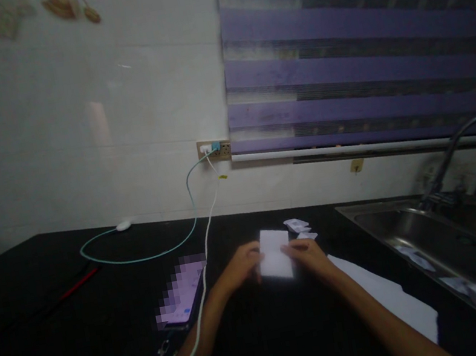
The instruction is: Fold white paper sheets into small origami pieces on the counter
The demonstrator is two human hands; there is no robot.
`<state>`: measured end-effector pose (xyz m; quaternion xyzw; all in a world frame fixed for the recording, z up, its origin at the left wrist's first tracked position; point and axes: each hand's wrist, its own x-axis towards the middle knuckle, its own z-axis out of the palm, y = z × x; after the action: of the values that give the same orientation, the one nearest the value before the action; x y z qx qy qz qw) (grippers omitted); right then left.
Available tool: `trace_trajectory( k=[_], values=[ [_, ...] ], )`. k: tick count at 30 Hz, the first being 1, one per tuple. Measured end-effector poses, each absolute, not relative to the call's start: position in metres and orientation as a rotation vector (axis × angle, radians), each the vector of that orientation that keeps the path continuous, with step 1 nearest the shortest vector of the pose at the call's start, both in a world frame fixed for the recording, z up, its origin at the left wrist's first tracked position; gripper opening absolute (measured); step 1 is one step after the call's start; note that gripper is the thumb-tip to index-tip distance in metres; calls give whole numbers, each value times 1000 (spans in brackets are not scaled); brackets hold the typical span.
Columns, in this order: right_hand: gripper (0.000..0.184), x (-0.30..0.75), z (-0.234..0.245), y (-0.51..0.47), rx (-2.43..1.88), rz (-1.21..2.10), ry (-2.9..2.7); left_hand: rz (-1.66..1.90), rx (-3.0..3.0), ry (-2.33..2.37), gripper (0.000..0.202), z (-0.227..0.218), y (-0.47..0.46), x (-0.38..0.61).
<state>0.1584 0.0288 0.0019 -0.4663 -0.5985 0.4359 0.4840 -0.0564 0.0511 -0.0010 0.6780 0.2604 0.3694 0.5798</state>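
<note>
**Both hands on small white sheet, mid-counter**

White rectangular paper sheet sits on the black stone countertop, just in front of the person, between the phone and the sink; far edge seems slightly raised, though blur makes that hard to tell.

Handling, as a judgement: thin, very light, floppy; creases at once and slides easily on the glossy top; best taken at the two long side edges, thumb over and fingers under, with a light pinch.

Left hand is on the sheet's left edge, fingers curled close, barely any gap, pinching the paper; right hand mirrors it on the right edge, fingers nearly closed on the paper.

Around: small folded white paper pieces just behind the sheet; larger white paper under the right forearm; purple-lit phone near the left hand; white charging cable runs over the left wrist to the wall socket; steel sink to the right, well apart.
</note>
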Motion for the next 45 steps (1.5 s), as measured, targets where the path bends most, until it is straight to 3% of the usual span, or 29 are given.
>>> trace_trajectory(
  k=[14,24,29,36,45],
  values=[
    [42,155,1,27,-919,1215,-1397,884,1538,669,25,-8,59,-59],
    [19,161,-4,37,-870,1019,-1507,783,1232,608,61,2,50,-64],
    [16,160,-1,35,-864,992,-1545,593,1587,602,53,4,46,-60],
    [40,152,2,28,-1064,1175,-1364,625,1794,565,60,2,48,-60],
    [41,147,9,19,-1087,1270,-1447,560,1837,610,57,4,47,-61]
  ],
)
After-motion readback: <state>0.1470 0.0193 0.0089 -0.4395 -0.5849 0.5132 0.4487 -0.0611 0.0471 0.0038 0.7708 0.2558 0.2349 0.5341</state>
